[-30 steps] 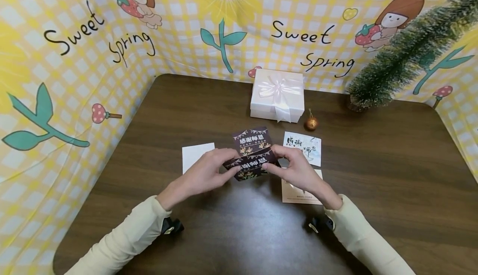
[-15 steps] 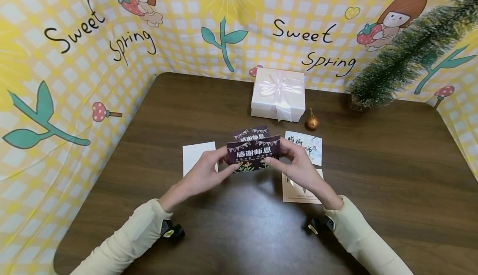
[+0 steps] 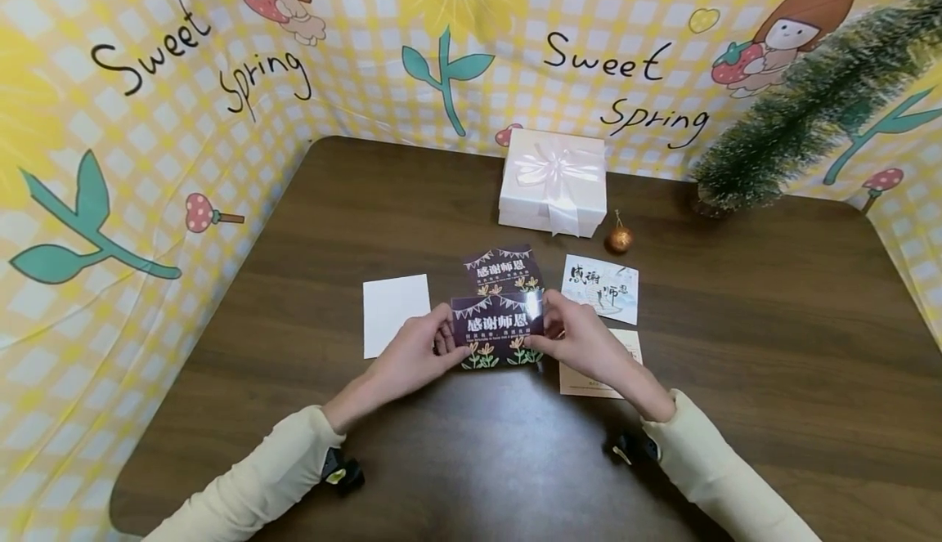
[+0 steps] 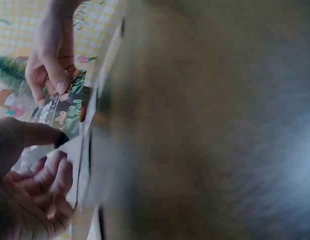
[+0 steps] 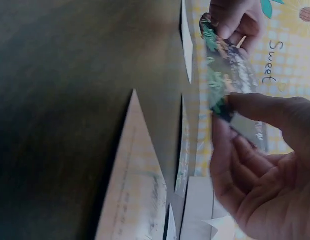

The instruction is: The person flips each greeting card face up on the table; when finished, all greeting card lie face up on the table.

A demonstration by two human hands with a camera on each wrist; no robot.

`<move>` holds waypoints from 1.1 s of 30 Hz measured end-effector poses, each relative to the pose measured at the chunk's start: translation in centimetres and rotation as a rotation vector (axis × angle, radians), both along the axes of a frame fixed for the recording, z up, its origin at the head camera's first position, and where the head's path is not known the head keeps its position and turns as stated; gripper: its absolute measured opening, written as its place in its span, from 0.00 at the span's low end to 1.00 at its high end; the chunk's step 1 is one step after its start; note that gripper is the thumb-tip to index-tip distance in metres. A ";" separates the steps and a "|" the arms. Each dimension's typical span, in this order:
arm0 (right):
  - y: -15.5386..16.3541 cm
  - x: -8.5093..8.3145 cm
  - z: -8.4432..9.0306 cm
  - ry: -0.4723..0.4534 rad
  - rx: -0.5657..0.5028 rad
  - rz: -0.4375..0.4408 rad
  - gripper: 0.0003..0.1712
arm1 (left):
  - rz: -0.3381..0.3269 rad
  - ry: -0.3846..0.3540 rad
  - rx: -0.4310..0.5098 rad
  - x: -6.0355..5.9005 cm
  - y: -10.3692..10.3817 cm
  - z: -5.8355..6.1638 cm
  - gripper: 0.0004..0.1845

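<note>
Both hands hold a dark purple greeting card [image 3: 495,329] by its two short sides, its printed face with white lettering, bunting and flowers turned to the head camera. My left hand [image 3: 410,356] pinches the left side, thumb in front and fingers behind. On the opposite side my right hand [image 3: 592,350] has its thumb on the front face. The right wrist view shows the card [image 5: 222,70] tilted above the table, pinched by the right hand [image 5: 267,185]. Just behind it a matching dark card [image 3: 504,266] lies on the table, its lower part hidden.
Left of the hands lies a plain white card [image 3: 393,301]. A pale blue-white card [image 3: 624,306] and a beige card [image 3: 581,384], partly under the right hand, lie at right. Farther back stand a white ribboned gift box [image 3: 524,199], a copper-coloured ornament [image 3: 620,239] and a small fir tree [image 3: 780,141].
The held card swung from tilted to facing the head camera and rose, then came down nearer the person. More of the matching card behind shows than half a second ago.
</note>
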State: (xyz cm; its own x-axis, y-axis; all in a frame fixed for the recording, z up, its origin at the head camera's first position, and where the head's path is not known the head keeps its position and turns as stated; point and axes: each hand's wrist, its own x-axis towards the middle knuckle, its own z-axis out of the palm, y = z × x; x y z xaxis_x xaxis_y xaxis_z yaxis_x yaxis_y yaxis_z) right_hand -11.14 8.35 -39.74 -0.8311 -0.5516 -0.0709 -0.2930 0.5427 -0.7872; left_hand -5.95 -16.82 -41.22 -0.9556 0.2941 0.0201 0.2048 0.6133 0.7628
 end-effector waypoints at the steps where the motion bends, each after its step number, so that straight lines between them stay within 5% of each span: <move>1: -0.1 0.0 -0.1 -0.010 0.024 0.008 0.18 | 0.015 -0.002 -0.032 0.1 0.1 -0.2 0.15; 6: -0.3 0.0 -0.6 -0.001 0.126 0.012 0.23 | 0.062 0.024 -0.235 0.8 0.8 -0.9 0.17; 13: -0.9 0.3 -0.8 0.031 0.237 0.011 0.45 | 0.045 0.055 -0.413 1.2 1.0 -1.1 0.18; 25: -1.4 0.2 0.0 0.070 0.386 0.044 0.41 | -0.043 0.105 -0.410 1.2 0.5 -1.0 0.17; 33: -4.7 -0.8 1.2 0.303 0.320 0.140 0.34 | -0.024 0.227 -0.347 -1.0 -4.3 0.4 0.08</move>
State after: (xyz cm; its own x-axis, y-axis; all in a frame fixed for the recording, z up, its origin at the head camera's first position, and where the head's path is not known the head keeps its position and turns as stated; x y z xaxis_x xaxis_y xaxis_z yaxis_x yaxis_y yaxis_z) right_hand -11.96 3.60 -38.56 -0.7595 -0.6502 -0.0213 -0.5719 0.6829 -0.4544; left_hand -6.96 -21.08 -40.80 -0.9311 0.3424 0.1256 0.3613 0.8193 0.4452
